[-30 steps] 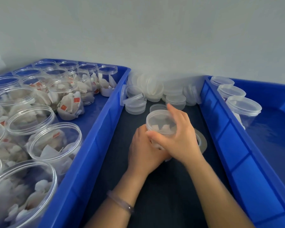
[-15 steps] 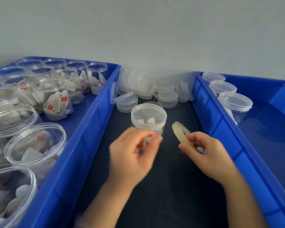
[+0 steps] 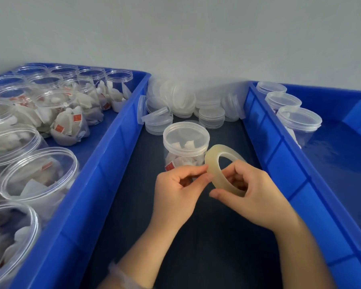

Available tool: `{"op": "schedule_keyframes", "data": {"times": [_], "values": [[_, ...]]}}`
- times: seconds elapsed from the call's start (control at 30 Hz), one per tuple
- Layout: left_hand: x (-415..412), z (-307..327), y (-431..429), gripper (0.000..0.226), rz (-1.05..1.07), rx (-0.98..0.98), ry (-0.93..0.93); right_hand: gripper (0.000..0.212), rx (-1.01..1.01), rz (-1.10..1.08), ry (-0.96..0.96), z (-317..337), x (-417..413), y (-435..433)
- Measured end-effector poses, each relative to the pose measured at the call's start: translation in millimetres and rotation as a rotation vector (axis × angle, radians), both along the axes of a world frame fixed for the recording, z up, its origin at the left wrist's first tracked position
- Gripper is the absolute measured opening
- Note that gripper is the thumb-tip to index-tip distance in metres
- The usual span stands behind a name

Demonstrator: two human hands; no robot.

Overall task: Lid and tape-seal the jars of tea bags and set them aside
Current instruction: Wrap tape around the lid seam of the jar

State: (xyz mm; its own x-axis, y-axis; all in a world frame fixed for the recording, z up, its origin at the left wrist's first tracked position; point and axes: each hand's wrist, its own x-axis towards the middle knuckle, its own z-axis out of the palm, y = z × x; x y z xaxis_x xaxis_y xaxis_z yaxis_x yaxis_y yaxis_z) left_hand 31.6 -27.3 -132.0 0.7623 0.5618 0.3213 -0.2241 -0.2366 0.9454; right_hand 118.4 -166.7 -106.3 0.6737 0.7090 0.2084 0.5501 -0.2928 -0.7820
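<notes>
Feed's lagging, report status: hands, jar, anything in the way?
Right hand grips translucent yellowish tape roll; left hand pinches its rim. Lidded clear plastic jar of tea bags upright behind the roll, no tape seen. Nothing blocking it.

A left blue crate (image 3: 104,174) and right blue crate (image 3: 290,174) flank a dark mat (image 3: 213,257).

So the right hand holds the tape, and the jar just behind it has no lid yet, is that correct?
Not quite. The jar already has its lid on, as the head view shows. The rest holds: the right hand holds the tape, and the jar stands just behind it.
</notes>
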Motion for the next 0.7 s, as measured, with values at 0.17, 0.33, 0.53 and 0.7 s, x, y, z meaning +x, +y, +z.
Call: {"op": "schedule_keyframes", "data": {"times": [0.17, 0.33, 0.53, 0.7], "values": [[2.2, -3.5, -1.8, 0.012, 0.096, 0.165, -0.009, 0.029, -0.014, -0.013, -0.026, -3.7, 2.0, 0.0], [3.5, -6.4, -4.5, 0.007, 0.163, 0.436, 0.019, 0.032, -0.026, -0.034, -0.038, -5.7, 0.5, 3.6], [-0.4, 1.5, 4.1, 0.011, 0.02, 0.253, 0.113, 0.031, -0.031, -0.009, -0.028, -2.9, -0.6, 1.9], [-2.0, 2.7, 11.9, 0.008, -0.051, 0.248, 0.15, 0.036, -0.014, -0.034, -0.051, -2.4, -0.5, 2.0]]}}
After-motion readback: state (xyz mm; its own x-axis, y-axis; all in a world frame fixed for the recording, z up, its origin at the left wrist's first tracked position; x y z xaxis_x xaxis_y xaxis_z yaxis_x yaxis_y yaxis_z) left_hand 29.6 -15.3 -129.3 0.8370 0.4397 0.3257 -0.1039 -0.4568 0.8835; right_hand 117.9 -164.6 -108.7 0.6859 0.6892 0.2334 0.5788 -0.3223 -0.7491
